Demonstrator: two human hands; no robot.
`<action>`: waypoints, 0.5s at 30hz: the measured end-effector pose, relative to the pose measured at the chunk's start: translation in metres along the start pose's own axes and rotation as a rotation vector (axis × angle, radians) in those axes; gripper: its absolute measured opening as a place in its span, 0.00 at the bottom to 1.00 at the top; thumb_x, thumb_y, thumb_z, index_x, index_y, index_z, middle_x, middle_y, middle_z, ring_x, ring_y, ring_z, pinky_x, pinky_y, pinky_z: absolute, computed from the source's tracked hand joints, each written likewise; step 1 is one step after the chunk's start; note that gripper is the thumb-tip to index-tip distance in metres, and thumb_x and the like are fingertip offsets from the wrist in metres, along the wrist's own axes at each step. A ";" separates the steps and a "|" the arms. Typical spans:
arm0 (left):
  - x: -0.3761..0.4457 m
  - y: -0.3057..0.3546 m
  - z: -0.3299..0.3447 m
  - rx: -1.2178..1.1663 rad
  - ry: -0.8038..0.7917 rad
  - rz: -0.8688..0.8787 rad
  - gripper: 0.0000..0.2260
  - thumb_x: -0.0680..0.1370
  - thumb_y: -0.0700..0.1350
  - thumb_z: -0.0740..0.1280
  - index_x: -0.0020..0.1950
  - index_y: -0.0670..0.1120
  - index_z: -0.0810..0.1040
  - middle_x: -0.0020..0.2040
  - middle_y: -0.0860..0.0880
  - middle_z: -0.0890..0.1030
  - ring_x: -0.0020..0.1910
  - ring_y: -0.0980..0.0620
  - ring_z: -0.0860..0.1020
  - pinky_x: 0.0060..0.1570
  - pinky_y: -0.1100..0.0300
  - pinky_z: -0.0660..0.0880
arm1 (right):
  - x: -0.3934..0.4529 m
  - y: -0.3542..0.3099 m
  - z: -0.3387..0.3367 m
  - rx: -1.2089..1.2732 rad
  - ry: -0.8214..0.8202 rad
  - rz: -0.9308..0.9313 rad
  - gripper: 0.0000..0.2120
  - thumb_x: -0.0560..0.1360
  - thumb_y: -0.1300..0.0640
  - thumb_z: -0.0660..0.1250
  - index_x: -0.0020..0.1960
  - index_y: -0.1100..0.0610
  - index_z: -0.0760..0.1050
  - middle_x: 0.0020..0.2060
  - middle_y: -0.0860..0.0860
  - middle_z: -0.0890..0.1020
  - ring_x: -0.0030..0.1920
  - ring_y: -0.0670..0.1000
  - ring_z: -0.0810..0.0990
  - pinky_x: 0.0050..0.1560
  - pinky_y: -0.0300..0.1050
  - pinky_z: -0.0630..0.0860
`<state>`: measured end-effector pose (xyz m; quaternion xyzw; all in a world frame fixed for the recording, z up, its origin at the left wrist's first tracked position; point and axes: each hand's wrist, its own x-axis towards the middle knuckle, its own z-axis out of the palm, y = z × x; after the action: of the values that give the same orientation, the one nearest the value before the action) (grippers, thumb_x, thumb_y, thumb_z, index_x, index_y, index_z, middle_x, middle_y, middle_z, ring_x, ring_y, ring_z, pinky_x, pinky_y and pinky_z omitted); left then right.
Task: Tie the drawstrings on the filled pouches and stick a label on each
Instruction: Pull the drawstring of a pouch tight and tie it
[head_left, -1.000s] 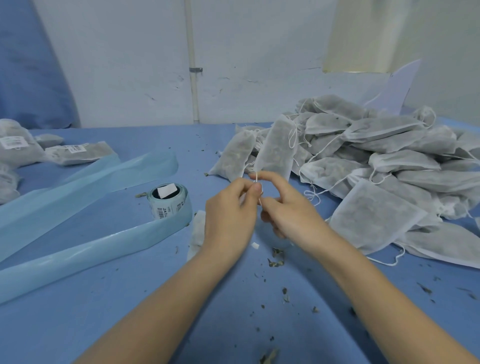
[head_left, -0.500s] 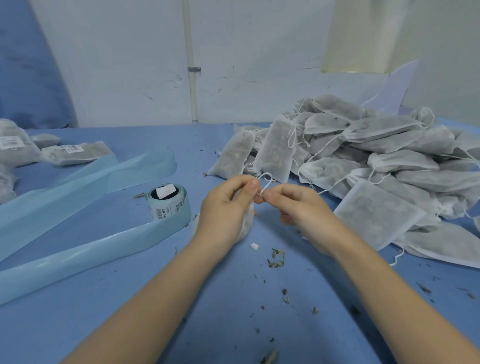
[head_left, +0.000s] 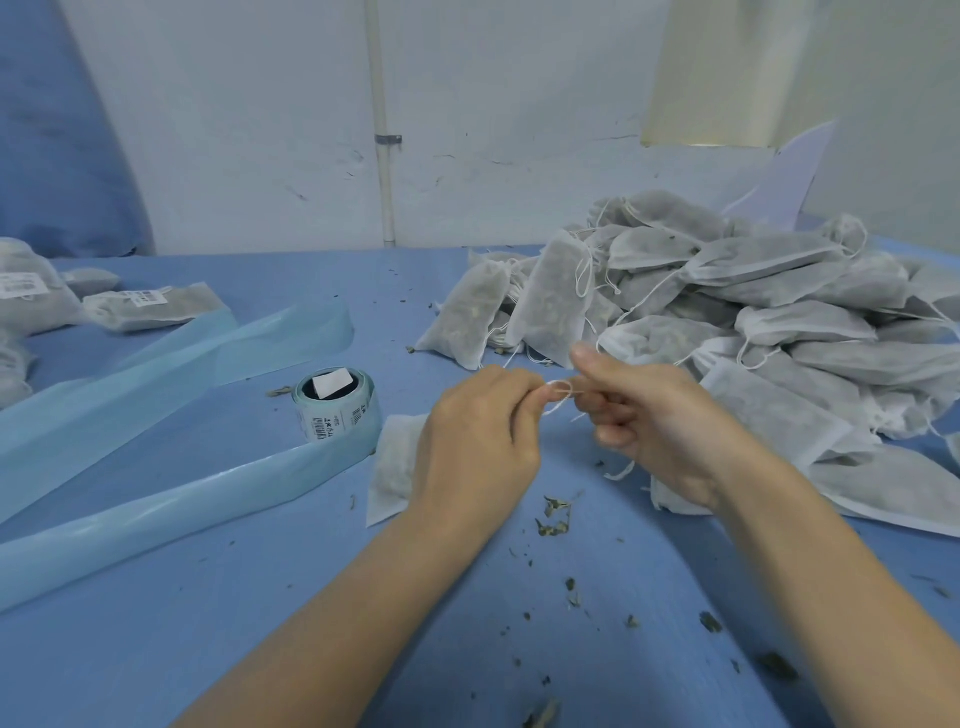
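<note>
A white filled pouch (head_left: 390, 467) lies on the blue table, mostly hidden behind my left hand (head_left: 480, 436). Its thin white drawstring (head_left: 560, 388) forms a small loop between my two hands. My left hand pinches the string near the pouch's neck. My right hand (head_left: 647, 421) has its fingers curled round the other part of the string, thumb raised, with a loose end hanging below it. A roll of barcode labels (head_left: 335, 408) stands left of my left hand.
A big heap of several untied filled pouches (head_left: 753, 322) covers the right side of the table. Labelled pouches (head_left: 150, 306) lie at the far left. Long light-blue label backing strips (head_left: 156, 499) trail across the left. Dried herb crumbs (head_left: 553, 519) litter the table in front.
Both hands have dropped slightly and drawn apart. The drawstring loop between them has shrunk and my right hand has turned, thumb up, pulling the string to the right.
</note>
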<state>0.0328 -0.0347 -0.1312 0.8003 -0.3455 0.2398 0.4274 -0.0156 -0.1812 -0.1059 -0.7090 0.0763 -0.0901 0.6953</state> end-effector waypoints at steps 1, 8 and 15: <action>0.000 0.000 0.000 -0.018 0.007 -0.028 0.06 0.78 0.42 0.65 0.45 0.44 0.81 0.38 0.48 0.79 0.38 0.49 0.75 0.41 0.60 0.67 | -0.002 0.000 0.001 -0.063 -0.007 -0.036 0.16 0.64 0.44 0.74 0.42 0.57 0.86 0.27 0.44 0.71 0.29 0.45 0.61 0.28 0.34 0.61; 0.002 0.003 0.003 -0.197 -0.014 -0.263 0.08 0.79 0.46 0.63 0.46 0.46 0.80 0.44 0.51 0.81 0.47 0.53 0.77 0.49 0.59 0.69 | -0.003 0.005 0.012 -0.134 0.177 -0.103 0.06 0.72 0.58 0.72 0.37 0.51 0.86 0.28 0.42 0.79 0.25 0.40 0.67 0.27 0.28 0.64; -0.004 0.003 0.003 -0.257 0.000 -0.259 0.07 0.80 0.44 0.61 0.43 0.45 0.76 0.38 0.55 0.79 0.42 0.55 0.76 0.50 0.56 0.70 | -0.004 -0.003 0.017 0.433 -0.015 0.151 0.04 0.63 0.60 0.70 0.32 0.59 0.82 0.26 0.46 0.62 0.25 0.43 0.56 0.23 0.32 0.55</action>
<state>0.0278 -0.0372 -0.1337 0.7768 -0.2671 0.1365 0.5537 -0.0154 -0.1642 -0.1033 -0.5360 0.1027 -0.0470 0.8366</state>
